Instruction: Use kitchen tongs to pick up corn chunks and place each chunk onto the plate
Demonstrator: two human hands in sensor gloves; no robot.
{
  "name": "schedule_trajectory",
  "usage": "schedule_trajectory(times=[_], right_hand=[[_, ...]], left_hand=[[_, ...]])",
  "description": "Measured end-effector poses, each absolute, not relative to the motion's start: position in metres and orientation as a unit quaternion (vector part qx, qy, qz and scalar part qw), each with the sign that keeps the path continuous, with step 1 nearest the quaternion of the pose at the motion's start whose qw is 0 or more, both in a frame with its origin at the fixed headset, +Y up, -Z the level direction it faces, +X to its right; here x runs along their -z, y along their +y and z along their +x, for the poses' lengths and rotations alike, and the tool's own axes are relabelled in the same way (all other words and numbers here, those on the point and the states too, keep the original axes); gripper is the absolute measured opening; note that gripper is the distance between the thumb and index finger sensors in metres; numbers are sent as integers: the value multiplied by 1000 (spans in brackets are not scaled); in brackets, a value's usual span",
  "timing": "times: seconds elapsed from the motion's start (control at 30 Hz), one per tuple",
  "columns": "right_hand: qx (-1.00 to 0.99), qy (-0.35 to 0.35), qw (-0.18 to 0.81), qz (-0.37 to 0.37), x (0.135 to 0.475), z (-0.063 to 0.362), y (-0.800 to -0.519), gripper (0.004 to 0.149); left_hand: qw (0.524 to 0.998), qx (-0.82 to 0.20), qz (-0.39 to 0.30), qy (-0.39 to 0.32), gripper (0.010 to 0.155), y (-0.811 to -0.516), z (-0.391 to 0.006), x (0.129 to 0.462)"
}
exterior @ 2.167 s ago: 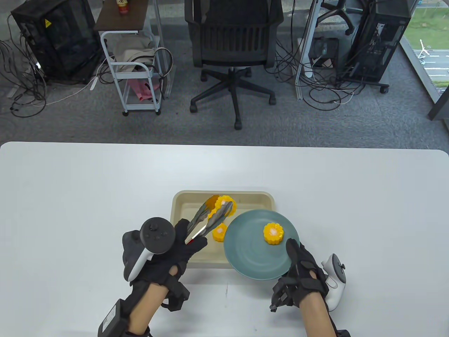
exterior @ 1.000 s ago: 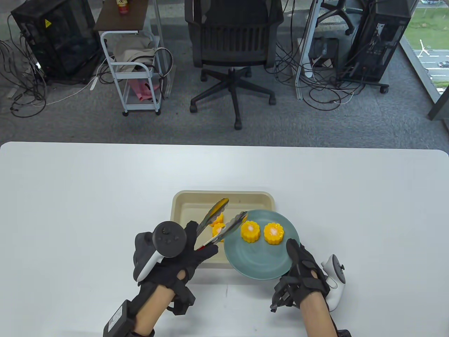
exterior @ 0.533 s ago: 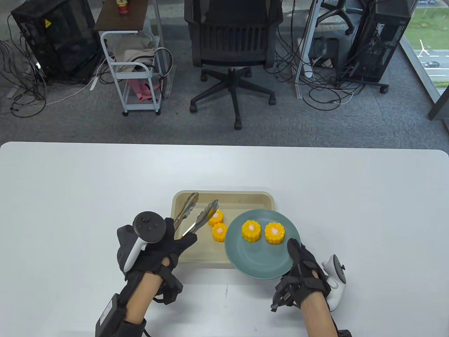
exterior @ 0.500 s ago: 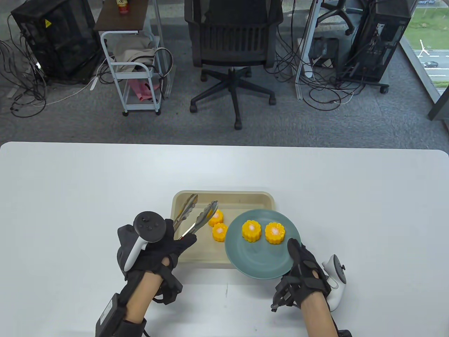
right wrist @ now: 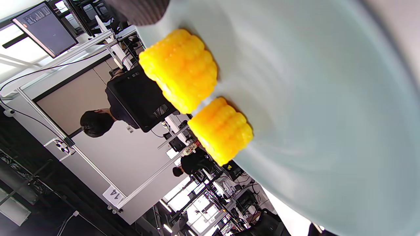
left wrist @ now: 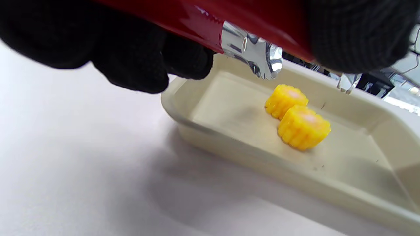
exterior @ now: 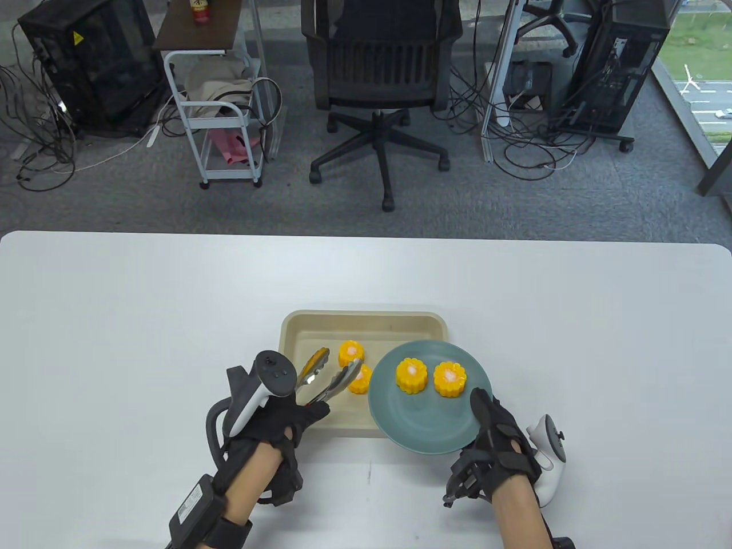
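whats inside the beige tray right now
Two corn chunks sit in the tray, with the tongs above them. The plate covers its right part, so that stays unseen.

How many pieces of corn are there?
4. Two corn chunks sit on the blue plate; two more lie in the beige tray. None looks hidden.

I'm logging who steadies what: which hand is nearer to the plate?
Right. The right hand holds the plate at its near right rim, thumb on top. The left hand grips the tongs over the tray, left of the plate.
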State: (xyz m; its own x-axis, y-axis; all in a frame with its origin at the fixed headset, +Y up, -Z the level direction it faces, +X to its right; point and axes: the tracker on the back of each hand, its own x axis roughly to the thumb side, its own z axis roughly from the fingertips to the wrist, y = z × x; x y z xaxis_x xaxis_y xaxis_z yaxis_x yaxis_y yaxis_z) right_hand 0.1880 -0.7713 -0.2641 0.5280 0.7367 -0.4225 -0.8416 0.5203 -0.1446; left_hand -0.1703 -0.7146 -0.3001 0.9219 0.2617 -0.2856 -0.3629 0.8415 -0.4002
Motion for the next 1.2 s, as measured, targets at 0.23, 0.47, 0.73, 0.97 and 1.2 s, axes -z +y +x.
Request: schedule_trajectory(times=[0.23, 0.47, 0.73, 0.97, 1.2], right_hand=[[-464, 159, 855, -170, 264, 188, -772, 55], [-466, 158, 854, -171, 264, 188, -772, 55], [-469, 160, 852, -170, 265, 188, -772, 55], [-470, 160, 851, -170, 265, 188, -772, 55], [-467, 159, 853, -170, 265, 189, -772, 55]], left_hand=[[954, -130, -248, 106, 92, -727, -159, 302], [957, -98, -251, 109, 91, -734, -150, 304], [961, -87, -243, 104, 89, -738, -143, 306], [966, -81, -227, 91, 81, -737, -140, 309], [967, -98, -219, 83, 79, -735, -145, 307]])
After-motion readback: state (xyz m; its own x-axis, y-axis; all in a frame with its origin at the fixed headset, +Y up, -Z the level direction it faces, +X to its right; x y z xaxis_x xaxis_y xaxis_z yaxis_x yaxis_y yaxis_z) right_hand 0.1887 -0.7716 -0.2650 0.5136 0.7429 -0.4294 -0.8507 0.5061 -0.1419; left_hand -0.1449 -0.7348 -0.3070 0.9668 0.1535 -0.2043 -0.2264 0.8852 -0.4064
